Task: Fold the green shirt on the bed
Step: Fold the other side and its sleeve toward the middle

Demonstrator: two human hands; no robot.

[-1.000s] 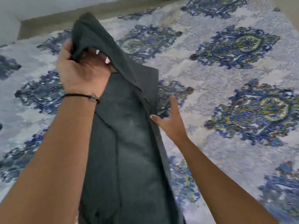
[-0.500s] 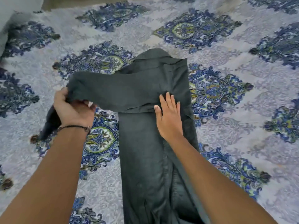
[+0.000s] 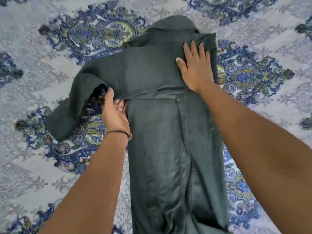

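The dark green shirt (image 3: 160,141) lies lengthwise on the bed, its body folded into a narrow strip with the collar at the far end. One sleeve (image 3: 104,71) is laid across the upper part and hangs off to the left, its cuff on the bedspread. My left hand (image 3: 114,114) grips the lower edge of that sleeve at the strip's left side, thumb on top and fingers under the cloth. My right hand (image 3: 195,65) lies flat with spread fingers on the sleeve's root near the right shoulder.
The bedspread (image 3: 50,166) is pale grey with large blue and green medallions and surrounds the shirt on all sides. A thin black cord bracelet (image 3: 119,132) circles my left wrist.
The sleeve has been brought down across the shirt. My left hand moved right toward the strip's edge, still holding the sleeve. My right hand slid up to the right shoulder and pressed flat.
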